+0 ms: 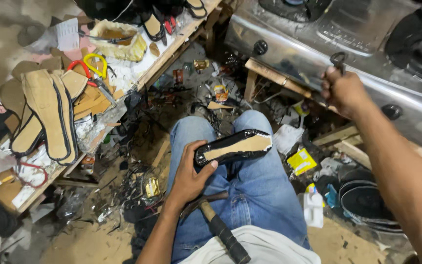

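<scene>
My left hand (190, 175) grips one end of a black shoe sole with a tan insole face (234, 147), holding it above my jeans-covered lap (250, 190). A hammer with a black taped handle (221, 230) lies across my lap under that wrist. My right hand (344, 90) is stretched out to the right, closed around the dark metal handle of a tool (338, 61) at the front edge of a steel gas stove (318, 44). What kind of tool it is cannot be made out.
A low wooden bench (167, 54) on the left carries tan insoles with black edging (50, 115), red and yellow handled pliers (91, 66), leather scraps and sandals. The floor between is littered with scraps, small tins, a yellow packet (301, 161) and a white bottle (313, 209).
</scene>
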The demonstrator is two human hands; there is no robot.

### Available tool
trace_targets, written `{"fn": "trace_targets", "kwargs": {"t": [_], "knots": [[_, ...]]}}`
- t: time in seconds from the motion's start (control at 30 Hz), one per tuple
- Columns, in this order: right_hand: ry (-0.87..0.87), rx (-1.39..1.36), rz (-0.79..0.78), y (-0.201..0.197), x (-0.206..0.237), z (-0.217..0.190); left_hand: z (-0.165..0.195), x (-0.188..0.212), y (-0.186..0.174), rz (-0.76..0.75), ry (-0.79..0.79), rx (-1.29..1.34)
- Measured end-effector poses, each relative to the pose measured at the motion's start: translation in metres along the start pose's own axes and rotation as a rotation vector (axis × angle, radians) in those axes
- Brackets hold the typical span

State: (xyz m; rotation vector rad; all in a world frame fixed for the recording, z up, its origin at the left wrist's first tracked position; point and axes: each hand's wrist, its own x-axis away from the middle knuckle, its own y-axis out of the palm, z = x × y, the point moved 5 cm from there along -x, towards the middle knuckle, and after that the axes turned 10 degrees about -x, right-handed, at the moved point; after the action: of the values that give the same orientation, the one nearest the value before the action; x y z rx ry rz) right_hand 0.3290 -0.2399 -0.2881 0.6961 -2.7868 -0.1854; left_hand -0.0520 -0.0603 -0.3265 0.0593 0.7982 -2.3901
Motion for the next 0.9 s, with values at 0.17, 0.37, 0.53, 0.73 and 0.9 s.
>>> {"fn": "trace_targets", "kwargs": {"t": [0.17,0.37,0.53,0.73,0.9], "knots": [[0.322,0.001,-0.04,0.016,-0.021,-0.042,0.009,0.009,-0.005,0.076,0.052,-0.04],[0.26,0.386,-0.157,0.032,0.005,-0.01,0.006,0.025,-0.023,0.075,-0.013,-0.071],[0.328,1.353,-0.801,0.038,0.128,0.077,0.009,0.015,-0.025,0.003,0.031,-0.174],[0.152,1.271,-0.734,0.053,0.216,0.125,0.005,0.013,-0.052,-0.083,0.108,-0.145],[-0.476,0.952,-0.279,0.071,0.2,0.099,-0.023,0.019,-0.082,-0.174,-0.161,0.045]]}}
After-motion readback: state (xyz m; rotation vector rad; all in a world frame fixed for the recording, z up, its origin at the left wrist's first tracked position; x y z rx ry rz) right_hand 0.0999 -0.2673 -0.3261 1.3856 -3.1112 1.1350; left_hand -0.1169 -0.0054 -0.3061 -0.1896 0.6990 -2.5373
